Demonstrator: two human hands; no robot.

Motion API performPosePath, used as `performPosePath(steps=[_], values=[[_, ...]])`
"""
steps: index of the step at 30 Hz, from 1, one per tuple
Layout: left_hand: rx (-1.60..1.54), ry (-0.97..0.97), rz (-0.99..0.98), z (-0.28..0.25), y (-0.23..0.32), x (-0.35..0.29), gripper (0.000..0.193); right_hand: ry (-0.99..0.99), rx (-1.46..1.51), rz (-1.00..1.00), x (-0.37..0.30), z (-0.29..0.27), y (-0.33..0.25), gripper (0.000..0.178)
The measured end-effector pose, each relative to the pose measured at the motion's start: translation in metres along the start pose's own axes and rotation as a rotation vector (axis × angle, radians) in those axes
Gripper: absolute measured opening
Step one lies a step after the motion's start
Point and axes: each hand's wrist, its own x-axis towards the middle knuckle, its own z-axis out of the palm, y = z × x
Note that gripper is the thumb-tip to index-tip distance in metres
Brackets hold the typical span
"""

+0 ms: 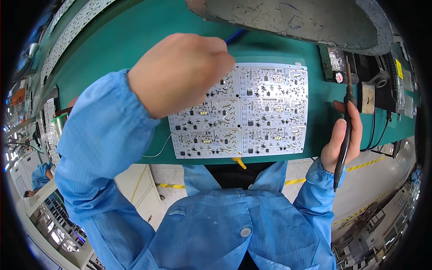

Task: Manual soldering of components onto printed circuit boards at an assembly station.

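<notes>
A white panel of several joined circuit boards [240, 113], dotted with small components, lies on the green mat. My left hand [184, 72] is closed in a fist over the panel's upper left part and hides it; what the fingers hold, if anything, is out of sight. Right of the panel, my right hand [344, 135] grips a soldering iron [345, 139] by its black handle, the metal tip pointing up and away from me. A thin pale wire [167, 143] curves off the panel's left edge.
A large grey scuffed plate [288, 20] hangs over the far side. Soldering equipment with a sponge holder [368, 98] and dark cables stands at the right. A yellow piece [239, 163] juts from the panel's near edge. Long white board strips [76, 31] lie far left.
</notes>
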Motion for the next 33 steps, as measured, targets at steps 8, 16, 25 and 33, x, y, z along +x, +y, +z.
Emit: performPosePath(steps=[8,16,25,33], values=[[-0.262,-0.047,-0.169,-0.007,-0.004,0.011,0.003,-0.007,-0.014,0.008,0.000,-0.001,0.000,0.037],[0.029,-0.311,-0.139,-0.014,0.001,0.025,0.010,0.007,-0.018,-0.012,0.000,0.000,0.001,0.037],[0.082,-0.258,-0.063,-0.014,0.000,0.020,0.005,-0.002,-0.012,-0.016,0.001,-0.002,0.003,0.036],[0.349,-0.252,0.048,-0.011,0.026,0.014,0.015,0.000,-0.001,-0.040,0.001,-0.002,0.007,0.035]])
